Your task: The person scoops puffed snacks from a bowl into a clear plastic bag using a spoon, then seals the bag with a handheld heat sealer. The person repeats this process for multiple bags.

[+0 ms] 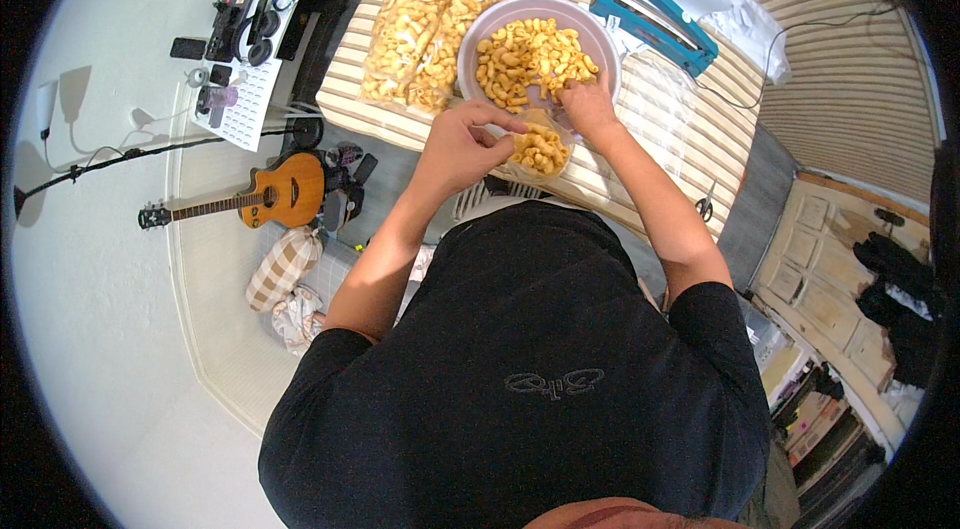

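One clear bag (543,143), part-filled with curled yellow snacks (537,157), at the counter's (722,151) near edge, just beside the bowl (611,57). Left hand (466,151): grip narrow, pinching the bag's rim. Right hand (587,107) reaching into the bowl; can't tell that grip.

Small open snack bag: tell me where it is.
In the head view, the small open snack bag is near the table's front edge, just right of centre, below the grey basin, with the left hand at its rim.

Curled yellow snacks (530,47) in pale round bowl (606,41) and small clear bag (541,153)
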A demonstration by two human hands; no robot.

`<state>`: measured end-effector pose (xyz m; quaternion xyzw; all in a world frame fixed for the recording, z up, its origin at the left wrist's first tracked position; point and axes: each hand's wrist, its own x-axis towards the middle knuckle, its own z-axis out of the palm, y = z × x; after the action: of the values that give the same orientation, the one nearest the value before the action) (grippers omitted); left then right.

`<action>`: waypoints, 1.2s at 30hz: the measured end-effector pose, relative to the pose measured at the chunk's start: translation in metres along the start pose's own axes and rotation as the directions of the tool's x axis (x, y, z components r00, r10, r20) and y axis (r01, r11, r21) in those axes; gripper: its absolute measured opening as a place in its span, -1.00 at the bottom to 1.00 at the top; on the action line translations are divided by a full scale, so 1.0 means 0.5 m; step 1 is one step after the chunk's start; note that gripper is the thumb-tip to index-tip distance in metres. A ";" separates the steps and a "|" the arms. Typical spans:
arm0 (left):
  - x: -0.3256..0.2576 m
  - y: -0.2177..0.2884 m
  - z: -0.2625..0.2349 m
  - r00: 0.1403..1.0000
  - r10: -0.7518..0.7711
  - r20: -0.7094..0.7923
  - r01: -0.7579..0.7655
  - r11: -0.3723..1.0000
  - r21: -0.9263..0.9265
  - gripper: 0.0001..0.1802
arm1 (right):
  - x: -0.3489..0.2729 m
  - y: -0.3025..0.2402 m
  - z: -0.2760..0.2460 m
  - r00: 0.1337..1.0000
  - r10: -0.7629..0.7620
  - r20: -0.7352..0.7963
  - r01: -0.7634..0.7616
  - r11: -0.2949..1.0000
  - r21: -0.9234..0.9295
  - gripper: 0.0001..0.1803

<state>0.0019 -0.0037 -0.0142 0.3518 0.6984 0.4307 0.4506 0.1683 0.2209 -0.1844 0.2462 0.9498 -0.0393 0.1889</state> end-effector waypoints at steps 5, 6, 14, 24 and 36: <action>0.001 0.000 0.000 1.000 -0.023 0.013 0.023 1.000 -0.015 -0.75 | 0.007 0.003 0.024 0.999 -0.004 -0.052 0.016 0.975 0.222 -0.78; 0.002 0.001 0.000 1.000 -0.023 0.013 0.023 1.000 -0.010 -0.75 | 0.007 0.006 0.026 0.998 -0.007 -0.055 0.021 0.967 0.255 -0.78; 0.003 0.001 -0.002 1.000 -0.003 -0.001 0.003 1.000 0.006 -0.75 | -0.022 0.026 -0.066 0.996 -0.004 -0.085 0.036 0.925 0.379 -0.78; 0.009 0.011 -0.003 0.999 -0.027 0.019 0.027 0.999 0.025 -0.75 | -0.124 0.057 -0.285 0.952 -0.003 -0.305 0.118 0.926 0.358 -0.84; 0.017 -0.016 0.003 0.999 0.026 -0.038 -0.027 0.999 -0.030 -0.73 | -0.240 0.020 -0.460 0.813 -0.161 -0.559 0.331 0.919 0.216 -0.70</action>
<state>-0.0005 0.0012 -0.0248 0.3459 0.6952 0.4540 0.4371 0.1919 0.2141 0.0741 0.1469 0.9709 -0.1394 -0.1277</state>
